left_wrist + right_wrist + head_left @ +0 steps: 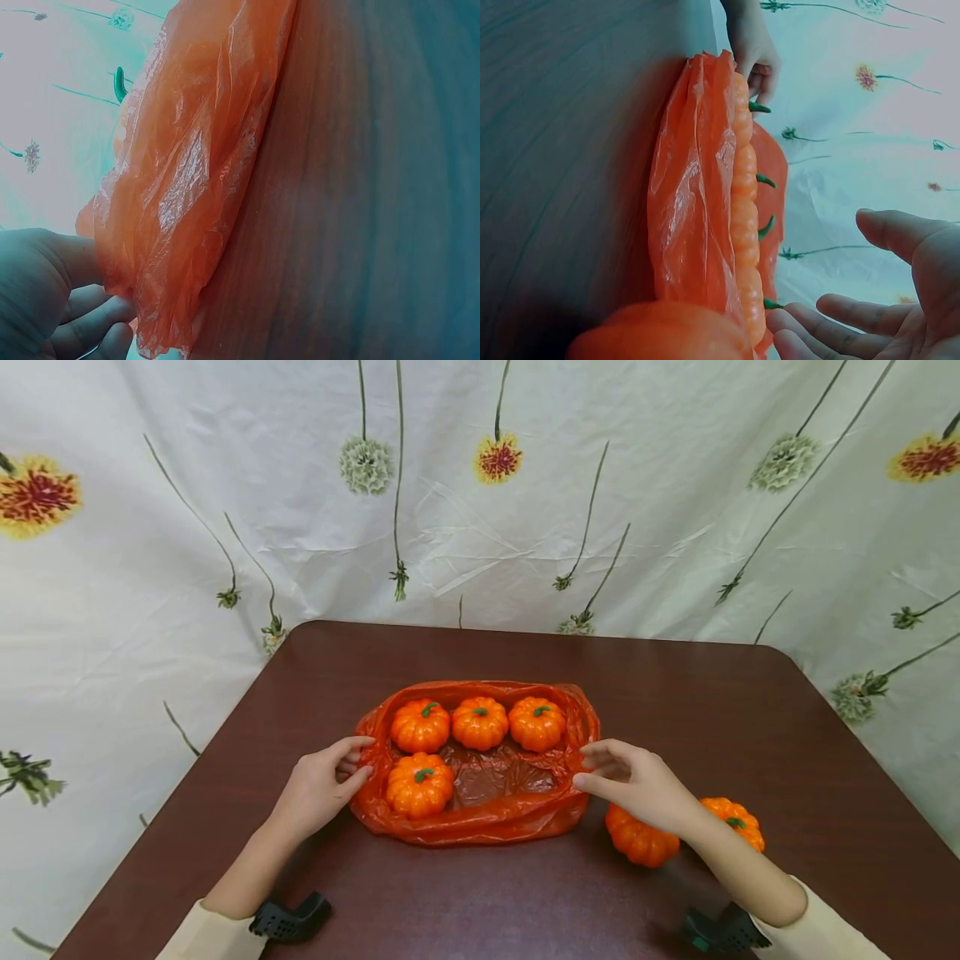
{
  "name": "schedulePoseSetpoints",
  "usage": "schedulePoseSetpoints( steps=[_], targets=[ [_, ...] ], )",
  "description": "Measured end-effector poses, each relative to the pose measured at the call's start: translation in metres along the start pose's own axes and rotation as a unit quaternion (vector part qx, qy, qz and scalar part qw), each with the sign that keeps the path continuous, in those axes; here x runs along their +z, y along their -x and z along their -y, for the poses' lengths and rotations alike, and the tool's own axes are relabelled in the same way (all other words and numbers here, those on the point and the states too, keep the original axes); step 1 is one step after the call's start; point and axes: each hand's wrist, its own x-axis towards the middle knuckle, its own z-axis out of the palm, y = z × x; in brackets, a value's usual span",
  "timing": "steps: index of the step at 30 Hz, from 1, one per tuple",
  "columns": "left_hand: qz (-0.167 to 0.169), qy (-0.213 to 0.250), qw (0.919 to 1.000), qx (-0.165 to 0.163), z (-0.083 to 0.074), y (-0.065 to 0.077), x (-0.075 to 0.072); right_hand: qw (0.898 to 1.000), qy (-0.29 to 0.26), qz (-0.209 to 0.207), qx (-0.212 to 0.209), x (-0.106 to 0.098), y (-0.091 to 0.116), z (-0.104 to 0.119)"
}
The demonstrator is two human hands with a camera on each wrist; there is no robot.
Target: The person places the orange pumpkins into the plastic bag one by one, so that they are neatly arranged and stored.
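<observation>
A thin orange plastic bag (480, 832) lies spread on the table, its mouth turned upward. Several small orange pumpkins with green stems stand inside, among them a front-left pumpkin (411, 795). At the bag's left rim, my left hand (318, 783) holds the plastic; its thumb tip is hidden behind the film in the left wrist view. My right hand (643, 783) is by the right rim, fingers loosely spread. In the right wrist view, nothing lies between that thumb and those fingers. Below the right hand sits a loose pumpkin (639, 843), partly covered by it.
Another pumpkin (738, 820) lies beyond my right forearm, partly hidden. The dark brown table (675, 693) has a rounded back edge against a white flowered cloth (465, 543). Dark wrist devices (296, 918) are at both sleeves.
</observation>
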Motion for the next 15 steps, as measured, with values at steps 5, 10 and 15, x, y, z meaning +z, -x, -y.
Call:
schedulePoseSetpoints(
  steps=[5,10,15],
  targets=[
    [-0.001,0.001,1.0,0.003,0.001,0.0,0.001,1.0,-0.007,-0.014,0.004,-0.007,0.008,-0.006],
    [0.001,0.001,1.0,0.001,0.002,0.0,0.001,0.999,-0.011,-0.029,0.011,-0.016,0.014,-0.011],
    [0.001,0.001,1.0,0.001,0.002,0.0,0.002,0.999,-0.002,-0.049,0.023,-0.025,0.021,-0.018]
  ],
)
